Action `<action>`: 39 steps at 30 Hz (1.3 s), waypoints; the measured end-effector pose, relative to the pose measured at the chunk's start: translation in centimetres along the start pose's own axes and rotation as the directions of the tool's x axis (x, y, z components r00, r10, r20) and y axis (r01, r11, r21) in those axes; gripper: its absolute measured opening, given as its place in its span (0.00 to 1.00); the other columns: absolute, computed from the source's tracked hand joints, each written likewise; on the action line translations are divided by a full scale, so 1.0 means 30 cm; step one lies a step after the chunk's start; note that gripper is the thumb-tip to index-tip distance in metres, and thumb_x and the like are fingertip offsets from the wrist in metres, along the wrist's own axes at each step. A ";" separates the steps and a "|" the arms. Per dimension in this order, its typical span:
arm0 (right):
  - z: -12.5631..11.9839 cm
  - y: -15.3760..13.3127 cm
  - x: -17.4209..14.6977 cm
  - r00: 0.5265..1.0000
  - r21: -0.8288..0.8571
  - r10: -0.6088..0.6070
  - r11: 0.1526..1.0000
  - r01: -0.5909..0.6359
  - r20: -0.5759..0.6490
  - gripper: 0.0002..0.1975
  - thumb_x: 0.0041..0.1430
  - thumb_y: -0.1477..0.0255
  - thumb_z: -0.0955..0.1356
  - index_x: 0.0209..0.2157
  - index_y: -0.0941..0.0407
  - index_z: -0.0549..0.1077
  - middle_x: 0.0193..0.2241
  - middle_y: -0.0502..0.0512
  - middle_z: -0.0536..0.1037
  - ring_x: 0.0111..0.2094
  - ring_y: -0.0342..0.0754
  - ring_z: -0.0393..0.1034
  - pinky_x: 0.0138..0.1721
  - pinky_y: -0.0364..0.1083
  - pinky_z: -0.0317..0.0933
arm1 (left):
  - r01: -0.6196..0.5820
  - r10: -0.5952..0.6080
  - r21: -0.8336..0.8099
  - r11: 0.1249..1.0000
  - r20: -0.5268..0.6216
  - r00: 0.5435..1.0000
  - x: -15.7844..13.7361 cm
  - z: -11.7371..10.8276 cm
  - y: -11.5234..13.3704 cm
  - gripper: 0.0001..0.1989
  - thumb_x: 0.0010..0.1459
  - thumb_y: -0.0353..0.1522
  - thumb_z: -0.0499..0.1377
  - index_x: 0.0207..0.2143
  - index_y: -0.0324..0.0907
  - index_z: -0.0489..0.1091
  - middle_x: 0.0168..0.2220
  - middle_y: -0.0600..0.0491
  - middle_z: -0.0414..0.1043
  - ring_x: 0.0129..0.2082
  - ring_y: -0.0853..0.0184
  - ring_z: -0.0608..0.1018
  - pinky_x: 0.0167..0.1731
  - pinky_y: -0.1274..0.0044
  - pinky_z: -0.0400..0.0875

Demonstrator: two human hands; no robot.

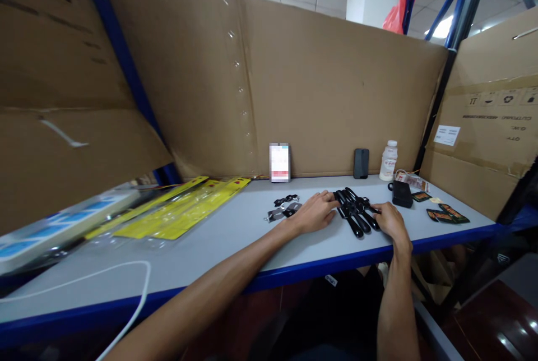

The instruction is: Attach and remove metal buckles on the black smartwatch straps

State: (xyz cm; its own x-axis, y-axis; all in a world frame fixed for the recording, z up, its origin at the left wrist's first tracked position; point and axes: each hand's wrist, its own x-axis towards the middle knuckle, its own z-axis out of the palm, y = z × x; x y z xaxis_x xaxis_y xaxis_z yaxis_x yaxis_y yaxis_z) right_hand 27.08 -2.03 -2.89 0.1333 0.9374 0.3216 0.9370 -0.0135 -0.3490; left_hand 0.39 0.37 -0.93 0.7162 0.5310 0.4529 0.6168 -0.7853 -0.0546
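Several long black tools with rounded handles (356, 212) lie side by side on the table in front of me; their exact kind cannot be made out. At their left edge, my left hand (318, 211) rests palm down with its fingers stretched towards the upper ends. My right hand (390, 220) is on the other side, its fingers curled against the rightmost tool. Its fingertips are partly hidden. Left of my left hand lie small black and silver metal pieces (277, 213), beside another small black part (286, 200).
Clear plastic packs with yellow cards (197, 209) and a white-and-blue box (63, 226) lie left. A lit phone (279, 162), a dark phone (361, 163) and a bottle (389, 160) stand behind. A black case (402, 194) and dark cards (449, 213) lie right. A white cable (145, 282) crosses the front edge.
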 end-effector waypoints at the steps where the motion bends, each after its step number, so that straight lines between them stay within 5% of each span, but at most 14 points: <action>1: 0.001 -0.009 -0.009 1.000 0.005 -0.013 1.000 0.013 0.001 0.20 0.61 0.74 0.68 0.54 0.51 0.81 0.49 0.59 0.82 0.51 0.51 0.75 0.50 0.44 0.63 | -0.014 0.015 -0.013 1.000 0.028 1.000 -0.002 0.003 0.001 0.13 0.65 0.30 0.59 0.51 0.42 0.75 0.47 0.44 0.74 0.48 0.56 0.76 0.48 0.64 0.72; 8: 0.003 -0.032 -0.063 0.997 0.034 -0.072 0.997 0.072 0.001 0.19 0.64 0.75 0.67 0.54 0.53 0.80 0.51 0.60 0.80 0.53 0.52 0.73 0.54 0.46 0.61 | -0.001 0.007 -0.092 0.996 0.058 0.998 -0.011 0.027 -0.004 0.16 0.63 0.33 0.64 0.53 0.43 0.72 0.49 0.45 0.74 0.48 0.57 0.79 0.47 0.67 0.75; 13: -0.016 -0.038 -0.100 0.998 0.133 -0.003 0.991 0.011 -0.059 0.19 0.65 0.70 0.66 0.55 0.55 0.79 0.47 0.60 0.81 0.50 0.54 0.74 0.52 0.48 0.62 | 0.012 -0.007 -0.120 0.993 0.044 0.999 -0.004 0.025 -0.010 0.15 0.64 0.34 0.63 0.52 0.43 0.73 0.49 0.45 0.75 0.46 0.58 0.80 0.46 0.68 0.75; 16: -0.038 -0.070 -0.156 0.961 0.319 0.070 0.948 0.020 -0.268 0.18 0.66 0.67 0.63 0.50 0.57 0.80 0.45 0.62 0.81 0.46 0.55 0.74 0.51 0.51 0.63 | 0.082 -0.083 -0.096 0.992 -0.001 0.997 0.005 -0.022 -0.052 0.11 0.67 0.34 0.59 0.49 0.43 0.74 0.48 0.45 0.77 0.45 0.59 0.80 0.45 0.69 0.73; 20: -0.053 -0.158 -0.235 0.953 0.458 -0.065 0.866 0.201 -0.295 0.16 0.68 0.65 0.62 0.43 0.54 0.81 0.44 0.59 0.82 0.45 0.55 0.74 0.50 0.50 0.64 | 0.293 -0.295 -0.034 0.955 -0.035 0.955 -0.017 -0.137 -0.167 0.10 0.67 0.31 0.55 0.44 0.42 0.76 0.43 0.47 0.80 0.38 0.63 0.79 0.37 0.74 0.69; 24: -0.034 -0.234 -0.271 0.975 0.310 -0.116 0.935 0.171 -0.190 0.16 0.67 0.70 0.63 0.49 0.55 0.80 0.46 0.59 0.81 0.50 0.56 0.72 0.54 0.52 0.62 | 0.461 -0.475 0.130 0.878 0.114 0.873 -0.075 -0.213 -0.275 0.10 0.60 0.26 0.55 0.32 0.41 0.77 0.32 0.49 0.78 0.30 0.65 0.76 0.28 0.76 0.60; 30: -0.020 -0.275 -0.289 0.978 0.062 -0.199 0.977 0.203 -0.058 0.19 0.67 0.77 0.62 0.54 0.57 0.78 0.51 0.61 0.80 0.55 0.57 0.69 0.59 0.51 0.58 | 0.456 -0.446 0.063 0.888 0.362 0.818 -0.105 -0.195 -0.307 0.11 0.54 0.27 0.59 0.38 0.43 0.80 0.36 0.49 0.81 0.32 0.65 0.76 0.29 0.78 0.62; 39: -0.018 -0.368 -0.294 0.973 -0.029 -0.226 0.973 0.227 0.045 0.25 0.65 0.84 0.59 0.58 0.57 0.76 0.52 0.60 0.79 0.54 0.53 0.70 0.54 0.46 0.60 | 0.519 -0.510 0.118 0.846 0.463 0.725 -0.115 -0.202 -0.366 0.14 0.50 0.28 0.63 0.40 0.43 0.81 0.37 0.49 0.81 0.34 0.66 0.77 0.32 0.79 0.64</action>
State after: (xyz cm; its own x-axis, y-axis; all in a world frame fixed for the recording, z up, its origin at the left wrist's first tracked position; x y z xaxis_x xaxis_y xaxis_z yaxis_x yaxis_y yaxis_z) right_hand 15.73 -10.35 -1.40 -0.0964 0.9311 0.3517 0.9519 0.1895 -0.2408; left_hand -10.84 5.25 3.51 0.3564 0.9327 -0.0555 0.9325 -0.3513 0.0842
